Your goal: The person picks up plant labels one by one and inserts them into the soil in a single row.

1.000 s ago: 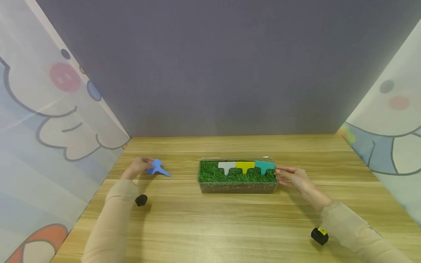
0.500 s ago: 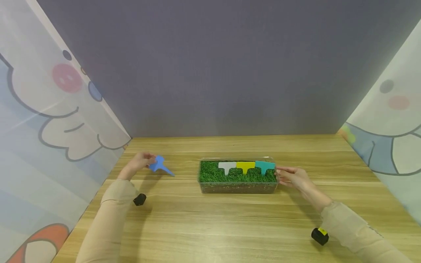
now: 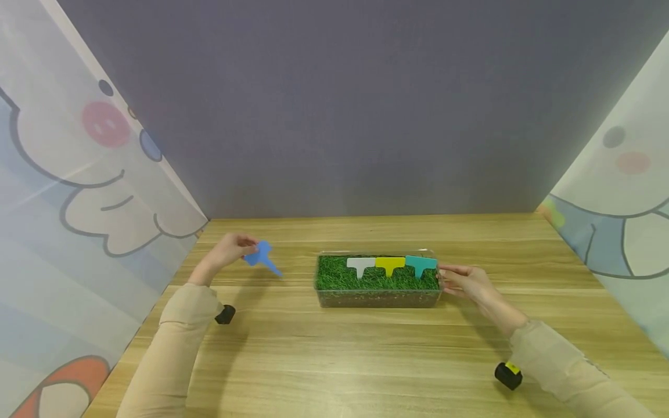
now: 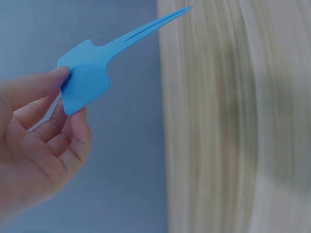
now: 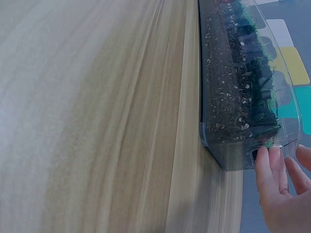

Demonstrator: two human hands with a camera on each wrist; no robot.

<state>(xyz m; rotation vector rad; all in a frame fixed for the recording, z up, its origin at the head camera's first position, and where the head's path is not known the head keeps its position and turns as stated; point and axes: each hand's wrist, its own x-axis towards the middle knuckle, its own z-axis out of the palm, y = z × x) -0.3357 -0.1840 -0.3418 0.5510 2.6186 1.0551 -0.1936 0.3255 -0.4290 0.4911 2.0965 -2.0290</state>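
Observation:
In the head view my left hand [image 3: 228, 251] is above the left part of the table, pinching a blue T-shaped plant label [image 3: 259, 255] by its wide head. Its pointed stem slants down to the right. The left wrist view shows the thumb on the front of the blue label [image 4: 86, 75] and fingers behind it. My right hand [image 3: 467, 283] touches the right end of a clear planter box [image 3: 378, 299] with fairly straight fingers. Within the planter, a white label [image 3: 360, 263], a yellow label [image 3: 389, 263] and a teal label [image 3: 421, 263] stand in a row in green grass [image 3: 334, 276].
The wooden table [image 3: 334, 354] runs back to a dark grey panel [image 3: 334, 116]. Cartoon-printed sheets [image 3: 89, 191] hang on both sides. A black wrist camera [image 3: 508, 375] sticks out under the right sleeve, another black camera [image 3: 225, 314] under the left. Grass grows left of the white label.
My left hand has lifted the blue plant label and carried it to the right and slightly away. The right hand, the planter and its three labels have stayed in place.

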